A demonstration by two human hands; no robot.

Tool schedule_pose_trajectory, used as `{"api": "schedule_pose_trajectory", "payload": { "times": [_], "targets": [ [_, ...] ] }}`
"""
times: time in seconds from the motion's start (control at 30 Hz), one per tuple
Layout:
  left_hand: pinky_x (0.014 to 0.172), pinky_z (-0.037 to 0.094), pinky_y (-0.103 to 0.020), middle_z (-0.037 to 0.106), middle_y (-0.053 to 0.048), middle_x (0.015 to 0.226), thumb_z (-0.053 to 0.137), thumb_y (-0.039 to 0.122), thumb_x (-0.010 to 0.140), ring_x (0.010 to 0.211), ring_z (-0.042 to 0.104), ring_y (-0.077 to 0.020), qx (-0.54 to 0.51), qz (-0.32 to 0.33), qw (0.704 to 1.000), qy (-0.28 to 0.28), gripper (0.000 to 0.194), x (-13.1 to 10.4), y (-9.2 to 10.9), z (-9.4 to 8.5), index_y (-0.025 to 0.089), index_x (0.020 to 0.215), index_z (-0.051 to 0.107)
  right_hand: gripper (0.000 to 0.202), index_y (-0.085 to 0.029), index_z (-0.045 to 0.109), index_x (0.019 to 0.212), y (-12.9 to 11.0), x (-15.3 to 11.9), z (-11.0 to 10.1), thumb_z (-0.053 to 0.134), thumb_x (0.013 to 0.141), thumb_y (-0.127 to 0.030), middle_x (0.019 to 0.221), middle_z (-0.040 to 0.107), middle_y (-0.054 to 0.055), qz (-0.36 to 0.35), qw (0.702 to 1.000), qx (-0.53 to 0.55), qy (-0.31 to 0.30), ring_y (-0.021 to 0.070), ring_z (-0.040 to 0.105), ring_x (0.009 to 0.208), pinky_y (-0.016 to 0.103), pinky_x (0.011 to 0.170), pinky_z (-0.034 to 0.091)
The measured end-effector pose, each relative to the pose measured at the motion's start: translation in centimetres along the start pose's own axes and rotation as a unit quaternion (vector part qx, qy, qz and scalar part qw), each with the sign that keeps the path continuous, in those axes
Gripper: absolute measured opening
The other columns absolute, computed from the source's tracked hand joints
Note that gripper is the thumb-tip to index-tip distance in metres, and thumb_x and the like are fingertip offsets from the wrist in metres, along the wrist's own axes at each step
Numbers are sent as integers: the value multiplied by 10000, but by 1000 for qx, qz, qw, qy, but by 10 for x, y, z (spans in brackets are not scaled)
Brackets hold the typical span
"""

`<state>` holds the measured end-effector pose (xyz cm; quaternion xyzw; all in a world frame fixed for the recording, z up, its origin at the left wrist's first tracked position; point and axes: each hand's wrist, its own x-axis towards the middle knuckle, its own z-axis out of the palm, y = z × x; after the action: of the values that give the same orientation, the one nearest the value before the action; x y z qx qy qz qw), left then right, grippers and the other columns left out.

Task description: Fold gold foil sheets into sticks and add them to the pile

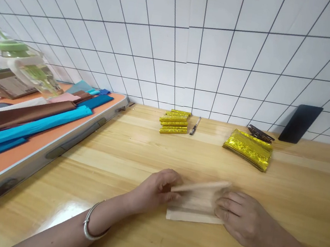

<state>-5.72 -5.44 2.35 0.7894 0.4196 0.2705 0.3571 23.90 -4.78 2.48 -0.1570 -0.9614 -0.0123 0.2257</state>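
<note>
A beige sheet of paper [197,204], partly folded and blurred by motion, is held just over the wooden table between my two hands. My left hand [159,189], with a silver bangle on the wrist, pinches its left end between thumb and fingers. At the right end the fingers of my right hand [244,217] are closed on the paper, and the thumb is hidden. Beyond my right hand lies a flat stack of shiny gold foil sheets [248,149]. Several rolled or folded gold foil pieces [174,123] lie further back, left of the sheet.
A pen [195,126] lies beside the gold foil pieces. A dark hair clip [260,133] sits behind the foil stack, and a black phone-like slab [300,124] leans on the tiled wall. On the left, an orange-topped box [47,134] bears coloured paper, a cardboard box [5,82] and a green-lidded bottle [27,62].
</note>
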Motion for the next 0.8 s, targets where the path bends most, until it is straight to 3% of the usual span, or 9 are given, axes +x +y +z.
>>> {"api": "schedule_pose_trajectory", "payload": {
  "times": [0.07,0.2,0.3,0.4,0.47,0.53,0.63,0.7,0.8],
  "targets": [
    [744,459,-251,611,-52,901,557,143,810,857,561,-151,13,41,999,-24,58,1,2,3,162,848,596,172,-189,644,950,0,-1,1,491,872,-183,888,676,71,1,1000,-4,1,166,593,840,326,792,470],
    [779,451,-254,630,-62,921,480,71,825,876,569,-151,93,122,986,-66,168,-1,0,2,168,893,600,160,-195,640,953,2,-5,1,515,856,-219,855,670,60,-2,1000,-18,-13,158,578,771,305,718,449],
    [829,434,-285,628,-69,964,450,71,838,912,570,-166,170,153,969,-88,211,-2,-3,0,175,943,599,127,-196,629,823,5,-10,-1,570,824,-307,721,623,37,2,998,-39,-39,170,535,688,316,635,402],
    [883,413,-314,627,-76,1023,421,81,856,980,559,-182,223,175,954,-102,232,-3,-1,-2,177,975,595,289,-201,544,650,11,-17,-3,559,815,-438,610,523,12,17,998,-32,-44,161,472,606,305,573,350],
    [906,403,-322,622,-82,1067,411,110,877,1019,551,-187,240,190,946,-106,223,-3,1,-3,179,989,591,363,-204,498,627,15,-21,-4,499,833,-503,628,507,23,33,999,-1,-13,164,469,609,305,571,356],
    [913,401,-316,622,-84,1087,403,143,900,1039,551,-181,246,201,942,-106,212,-2,4,-5,183,996,587,342,-204,484,647,18,-23,-4,462,862,-469,668,528,40,60,997,35,40,167,486,626,309,581,381],
    [928,398,-312,605,-88,1151,390,177,923,1076,546,-176,247,200,942,-105,223,-2,8,-8,191,1057,568,140,-194,537,752,18,-20,-3,502,863,-273,734,584,49,104,990,49,84,163,532,674,305,615,428],
    [950,386,-318,566,-88,1231,388,182,928,1129,522,-181,247,199,941,-116,259,-3,10,-10,199,1142,533,90,-180,586,909,16,-15,-1,533,840,-202,843,632,65,105,992,36,56,171,572,780,320,705,465],
    [988,359,-326,540,-70,1277,395,159,922,1213,461,-188,242,215,934,-153,318,-4,14,-13,218,1219,490,276,-167,581,1108,12,-9,1,544,837,-201,1032,652,96,69,998,5,1,196,577,962,372,856,461]
  ]
}}
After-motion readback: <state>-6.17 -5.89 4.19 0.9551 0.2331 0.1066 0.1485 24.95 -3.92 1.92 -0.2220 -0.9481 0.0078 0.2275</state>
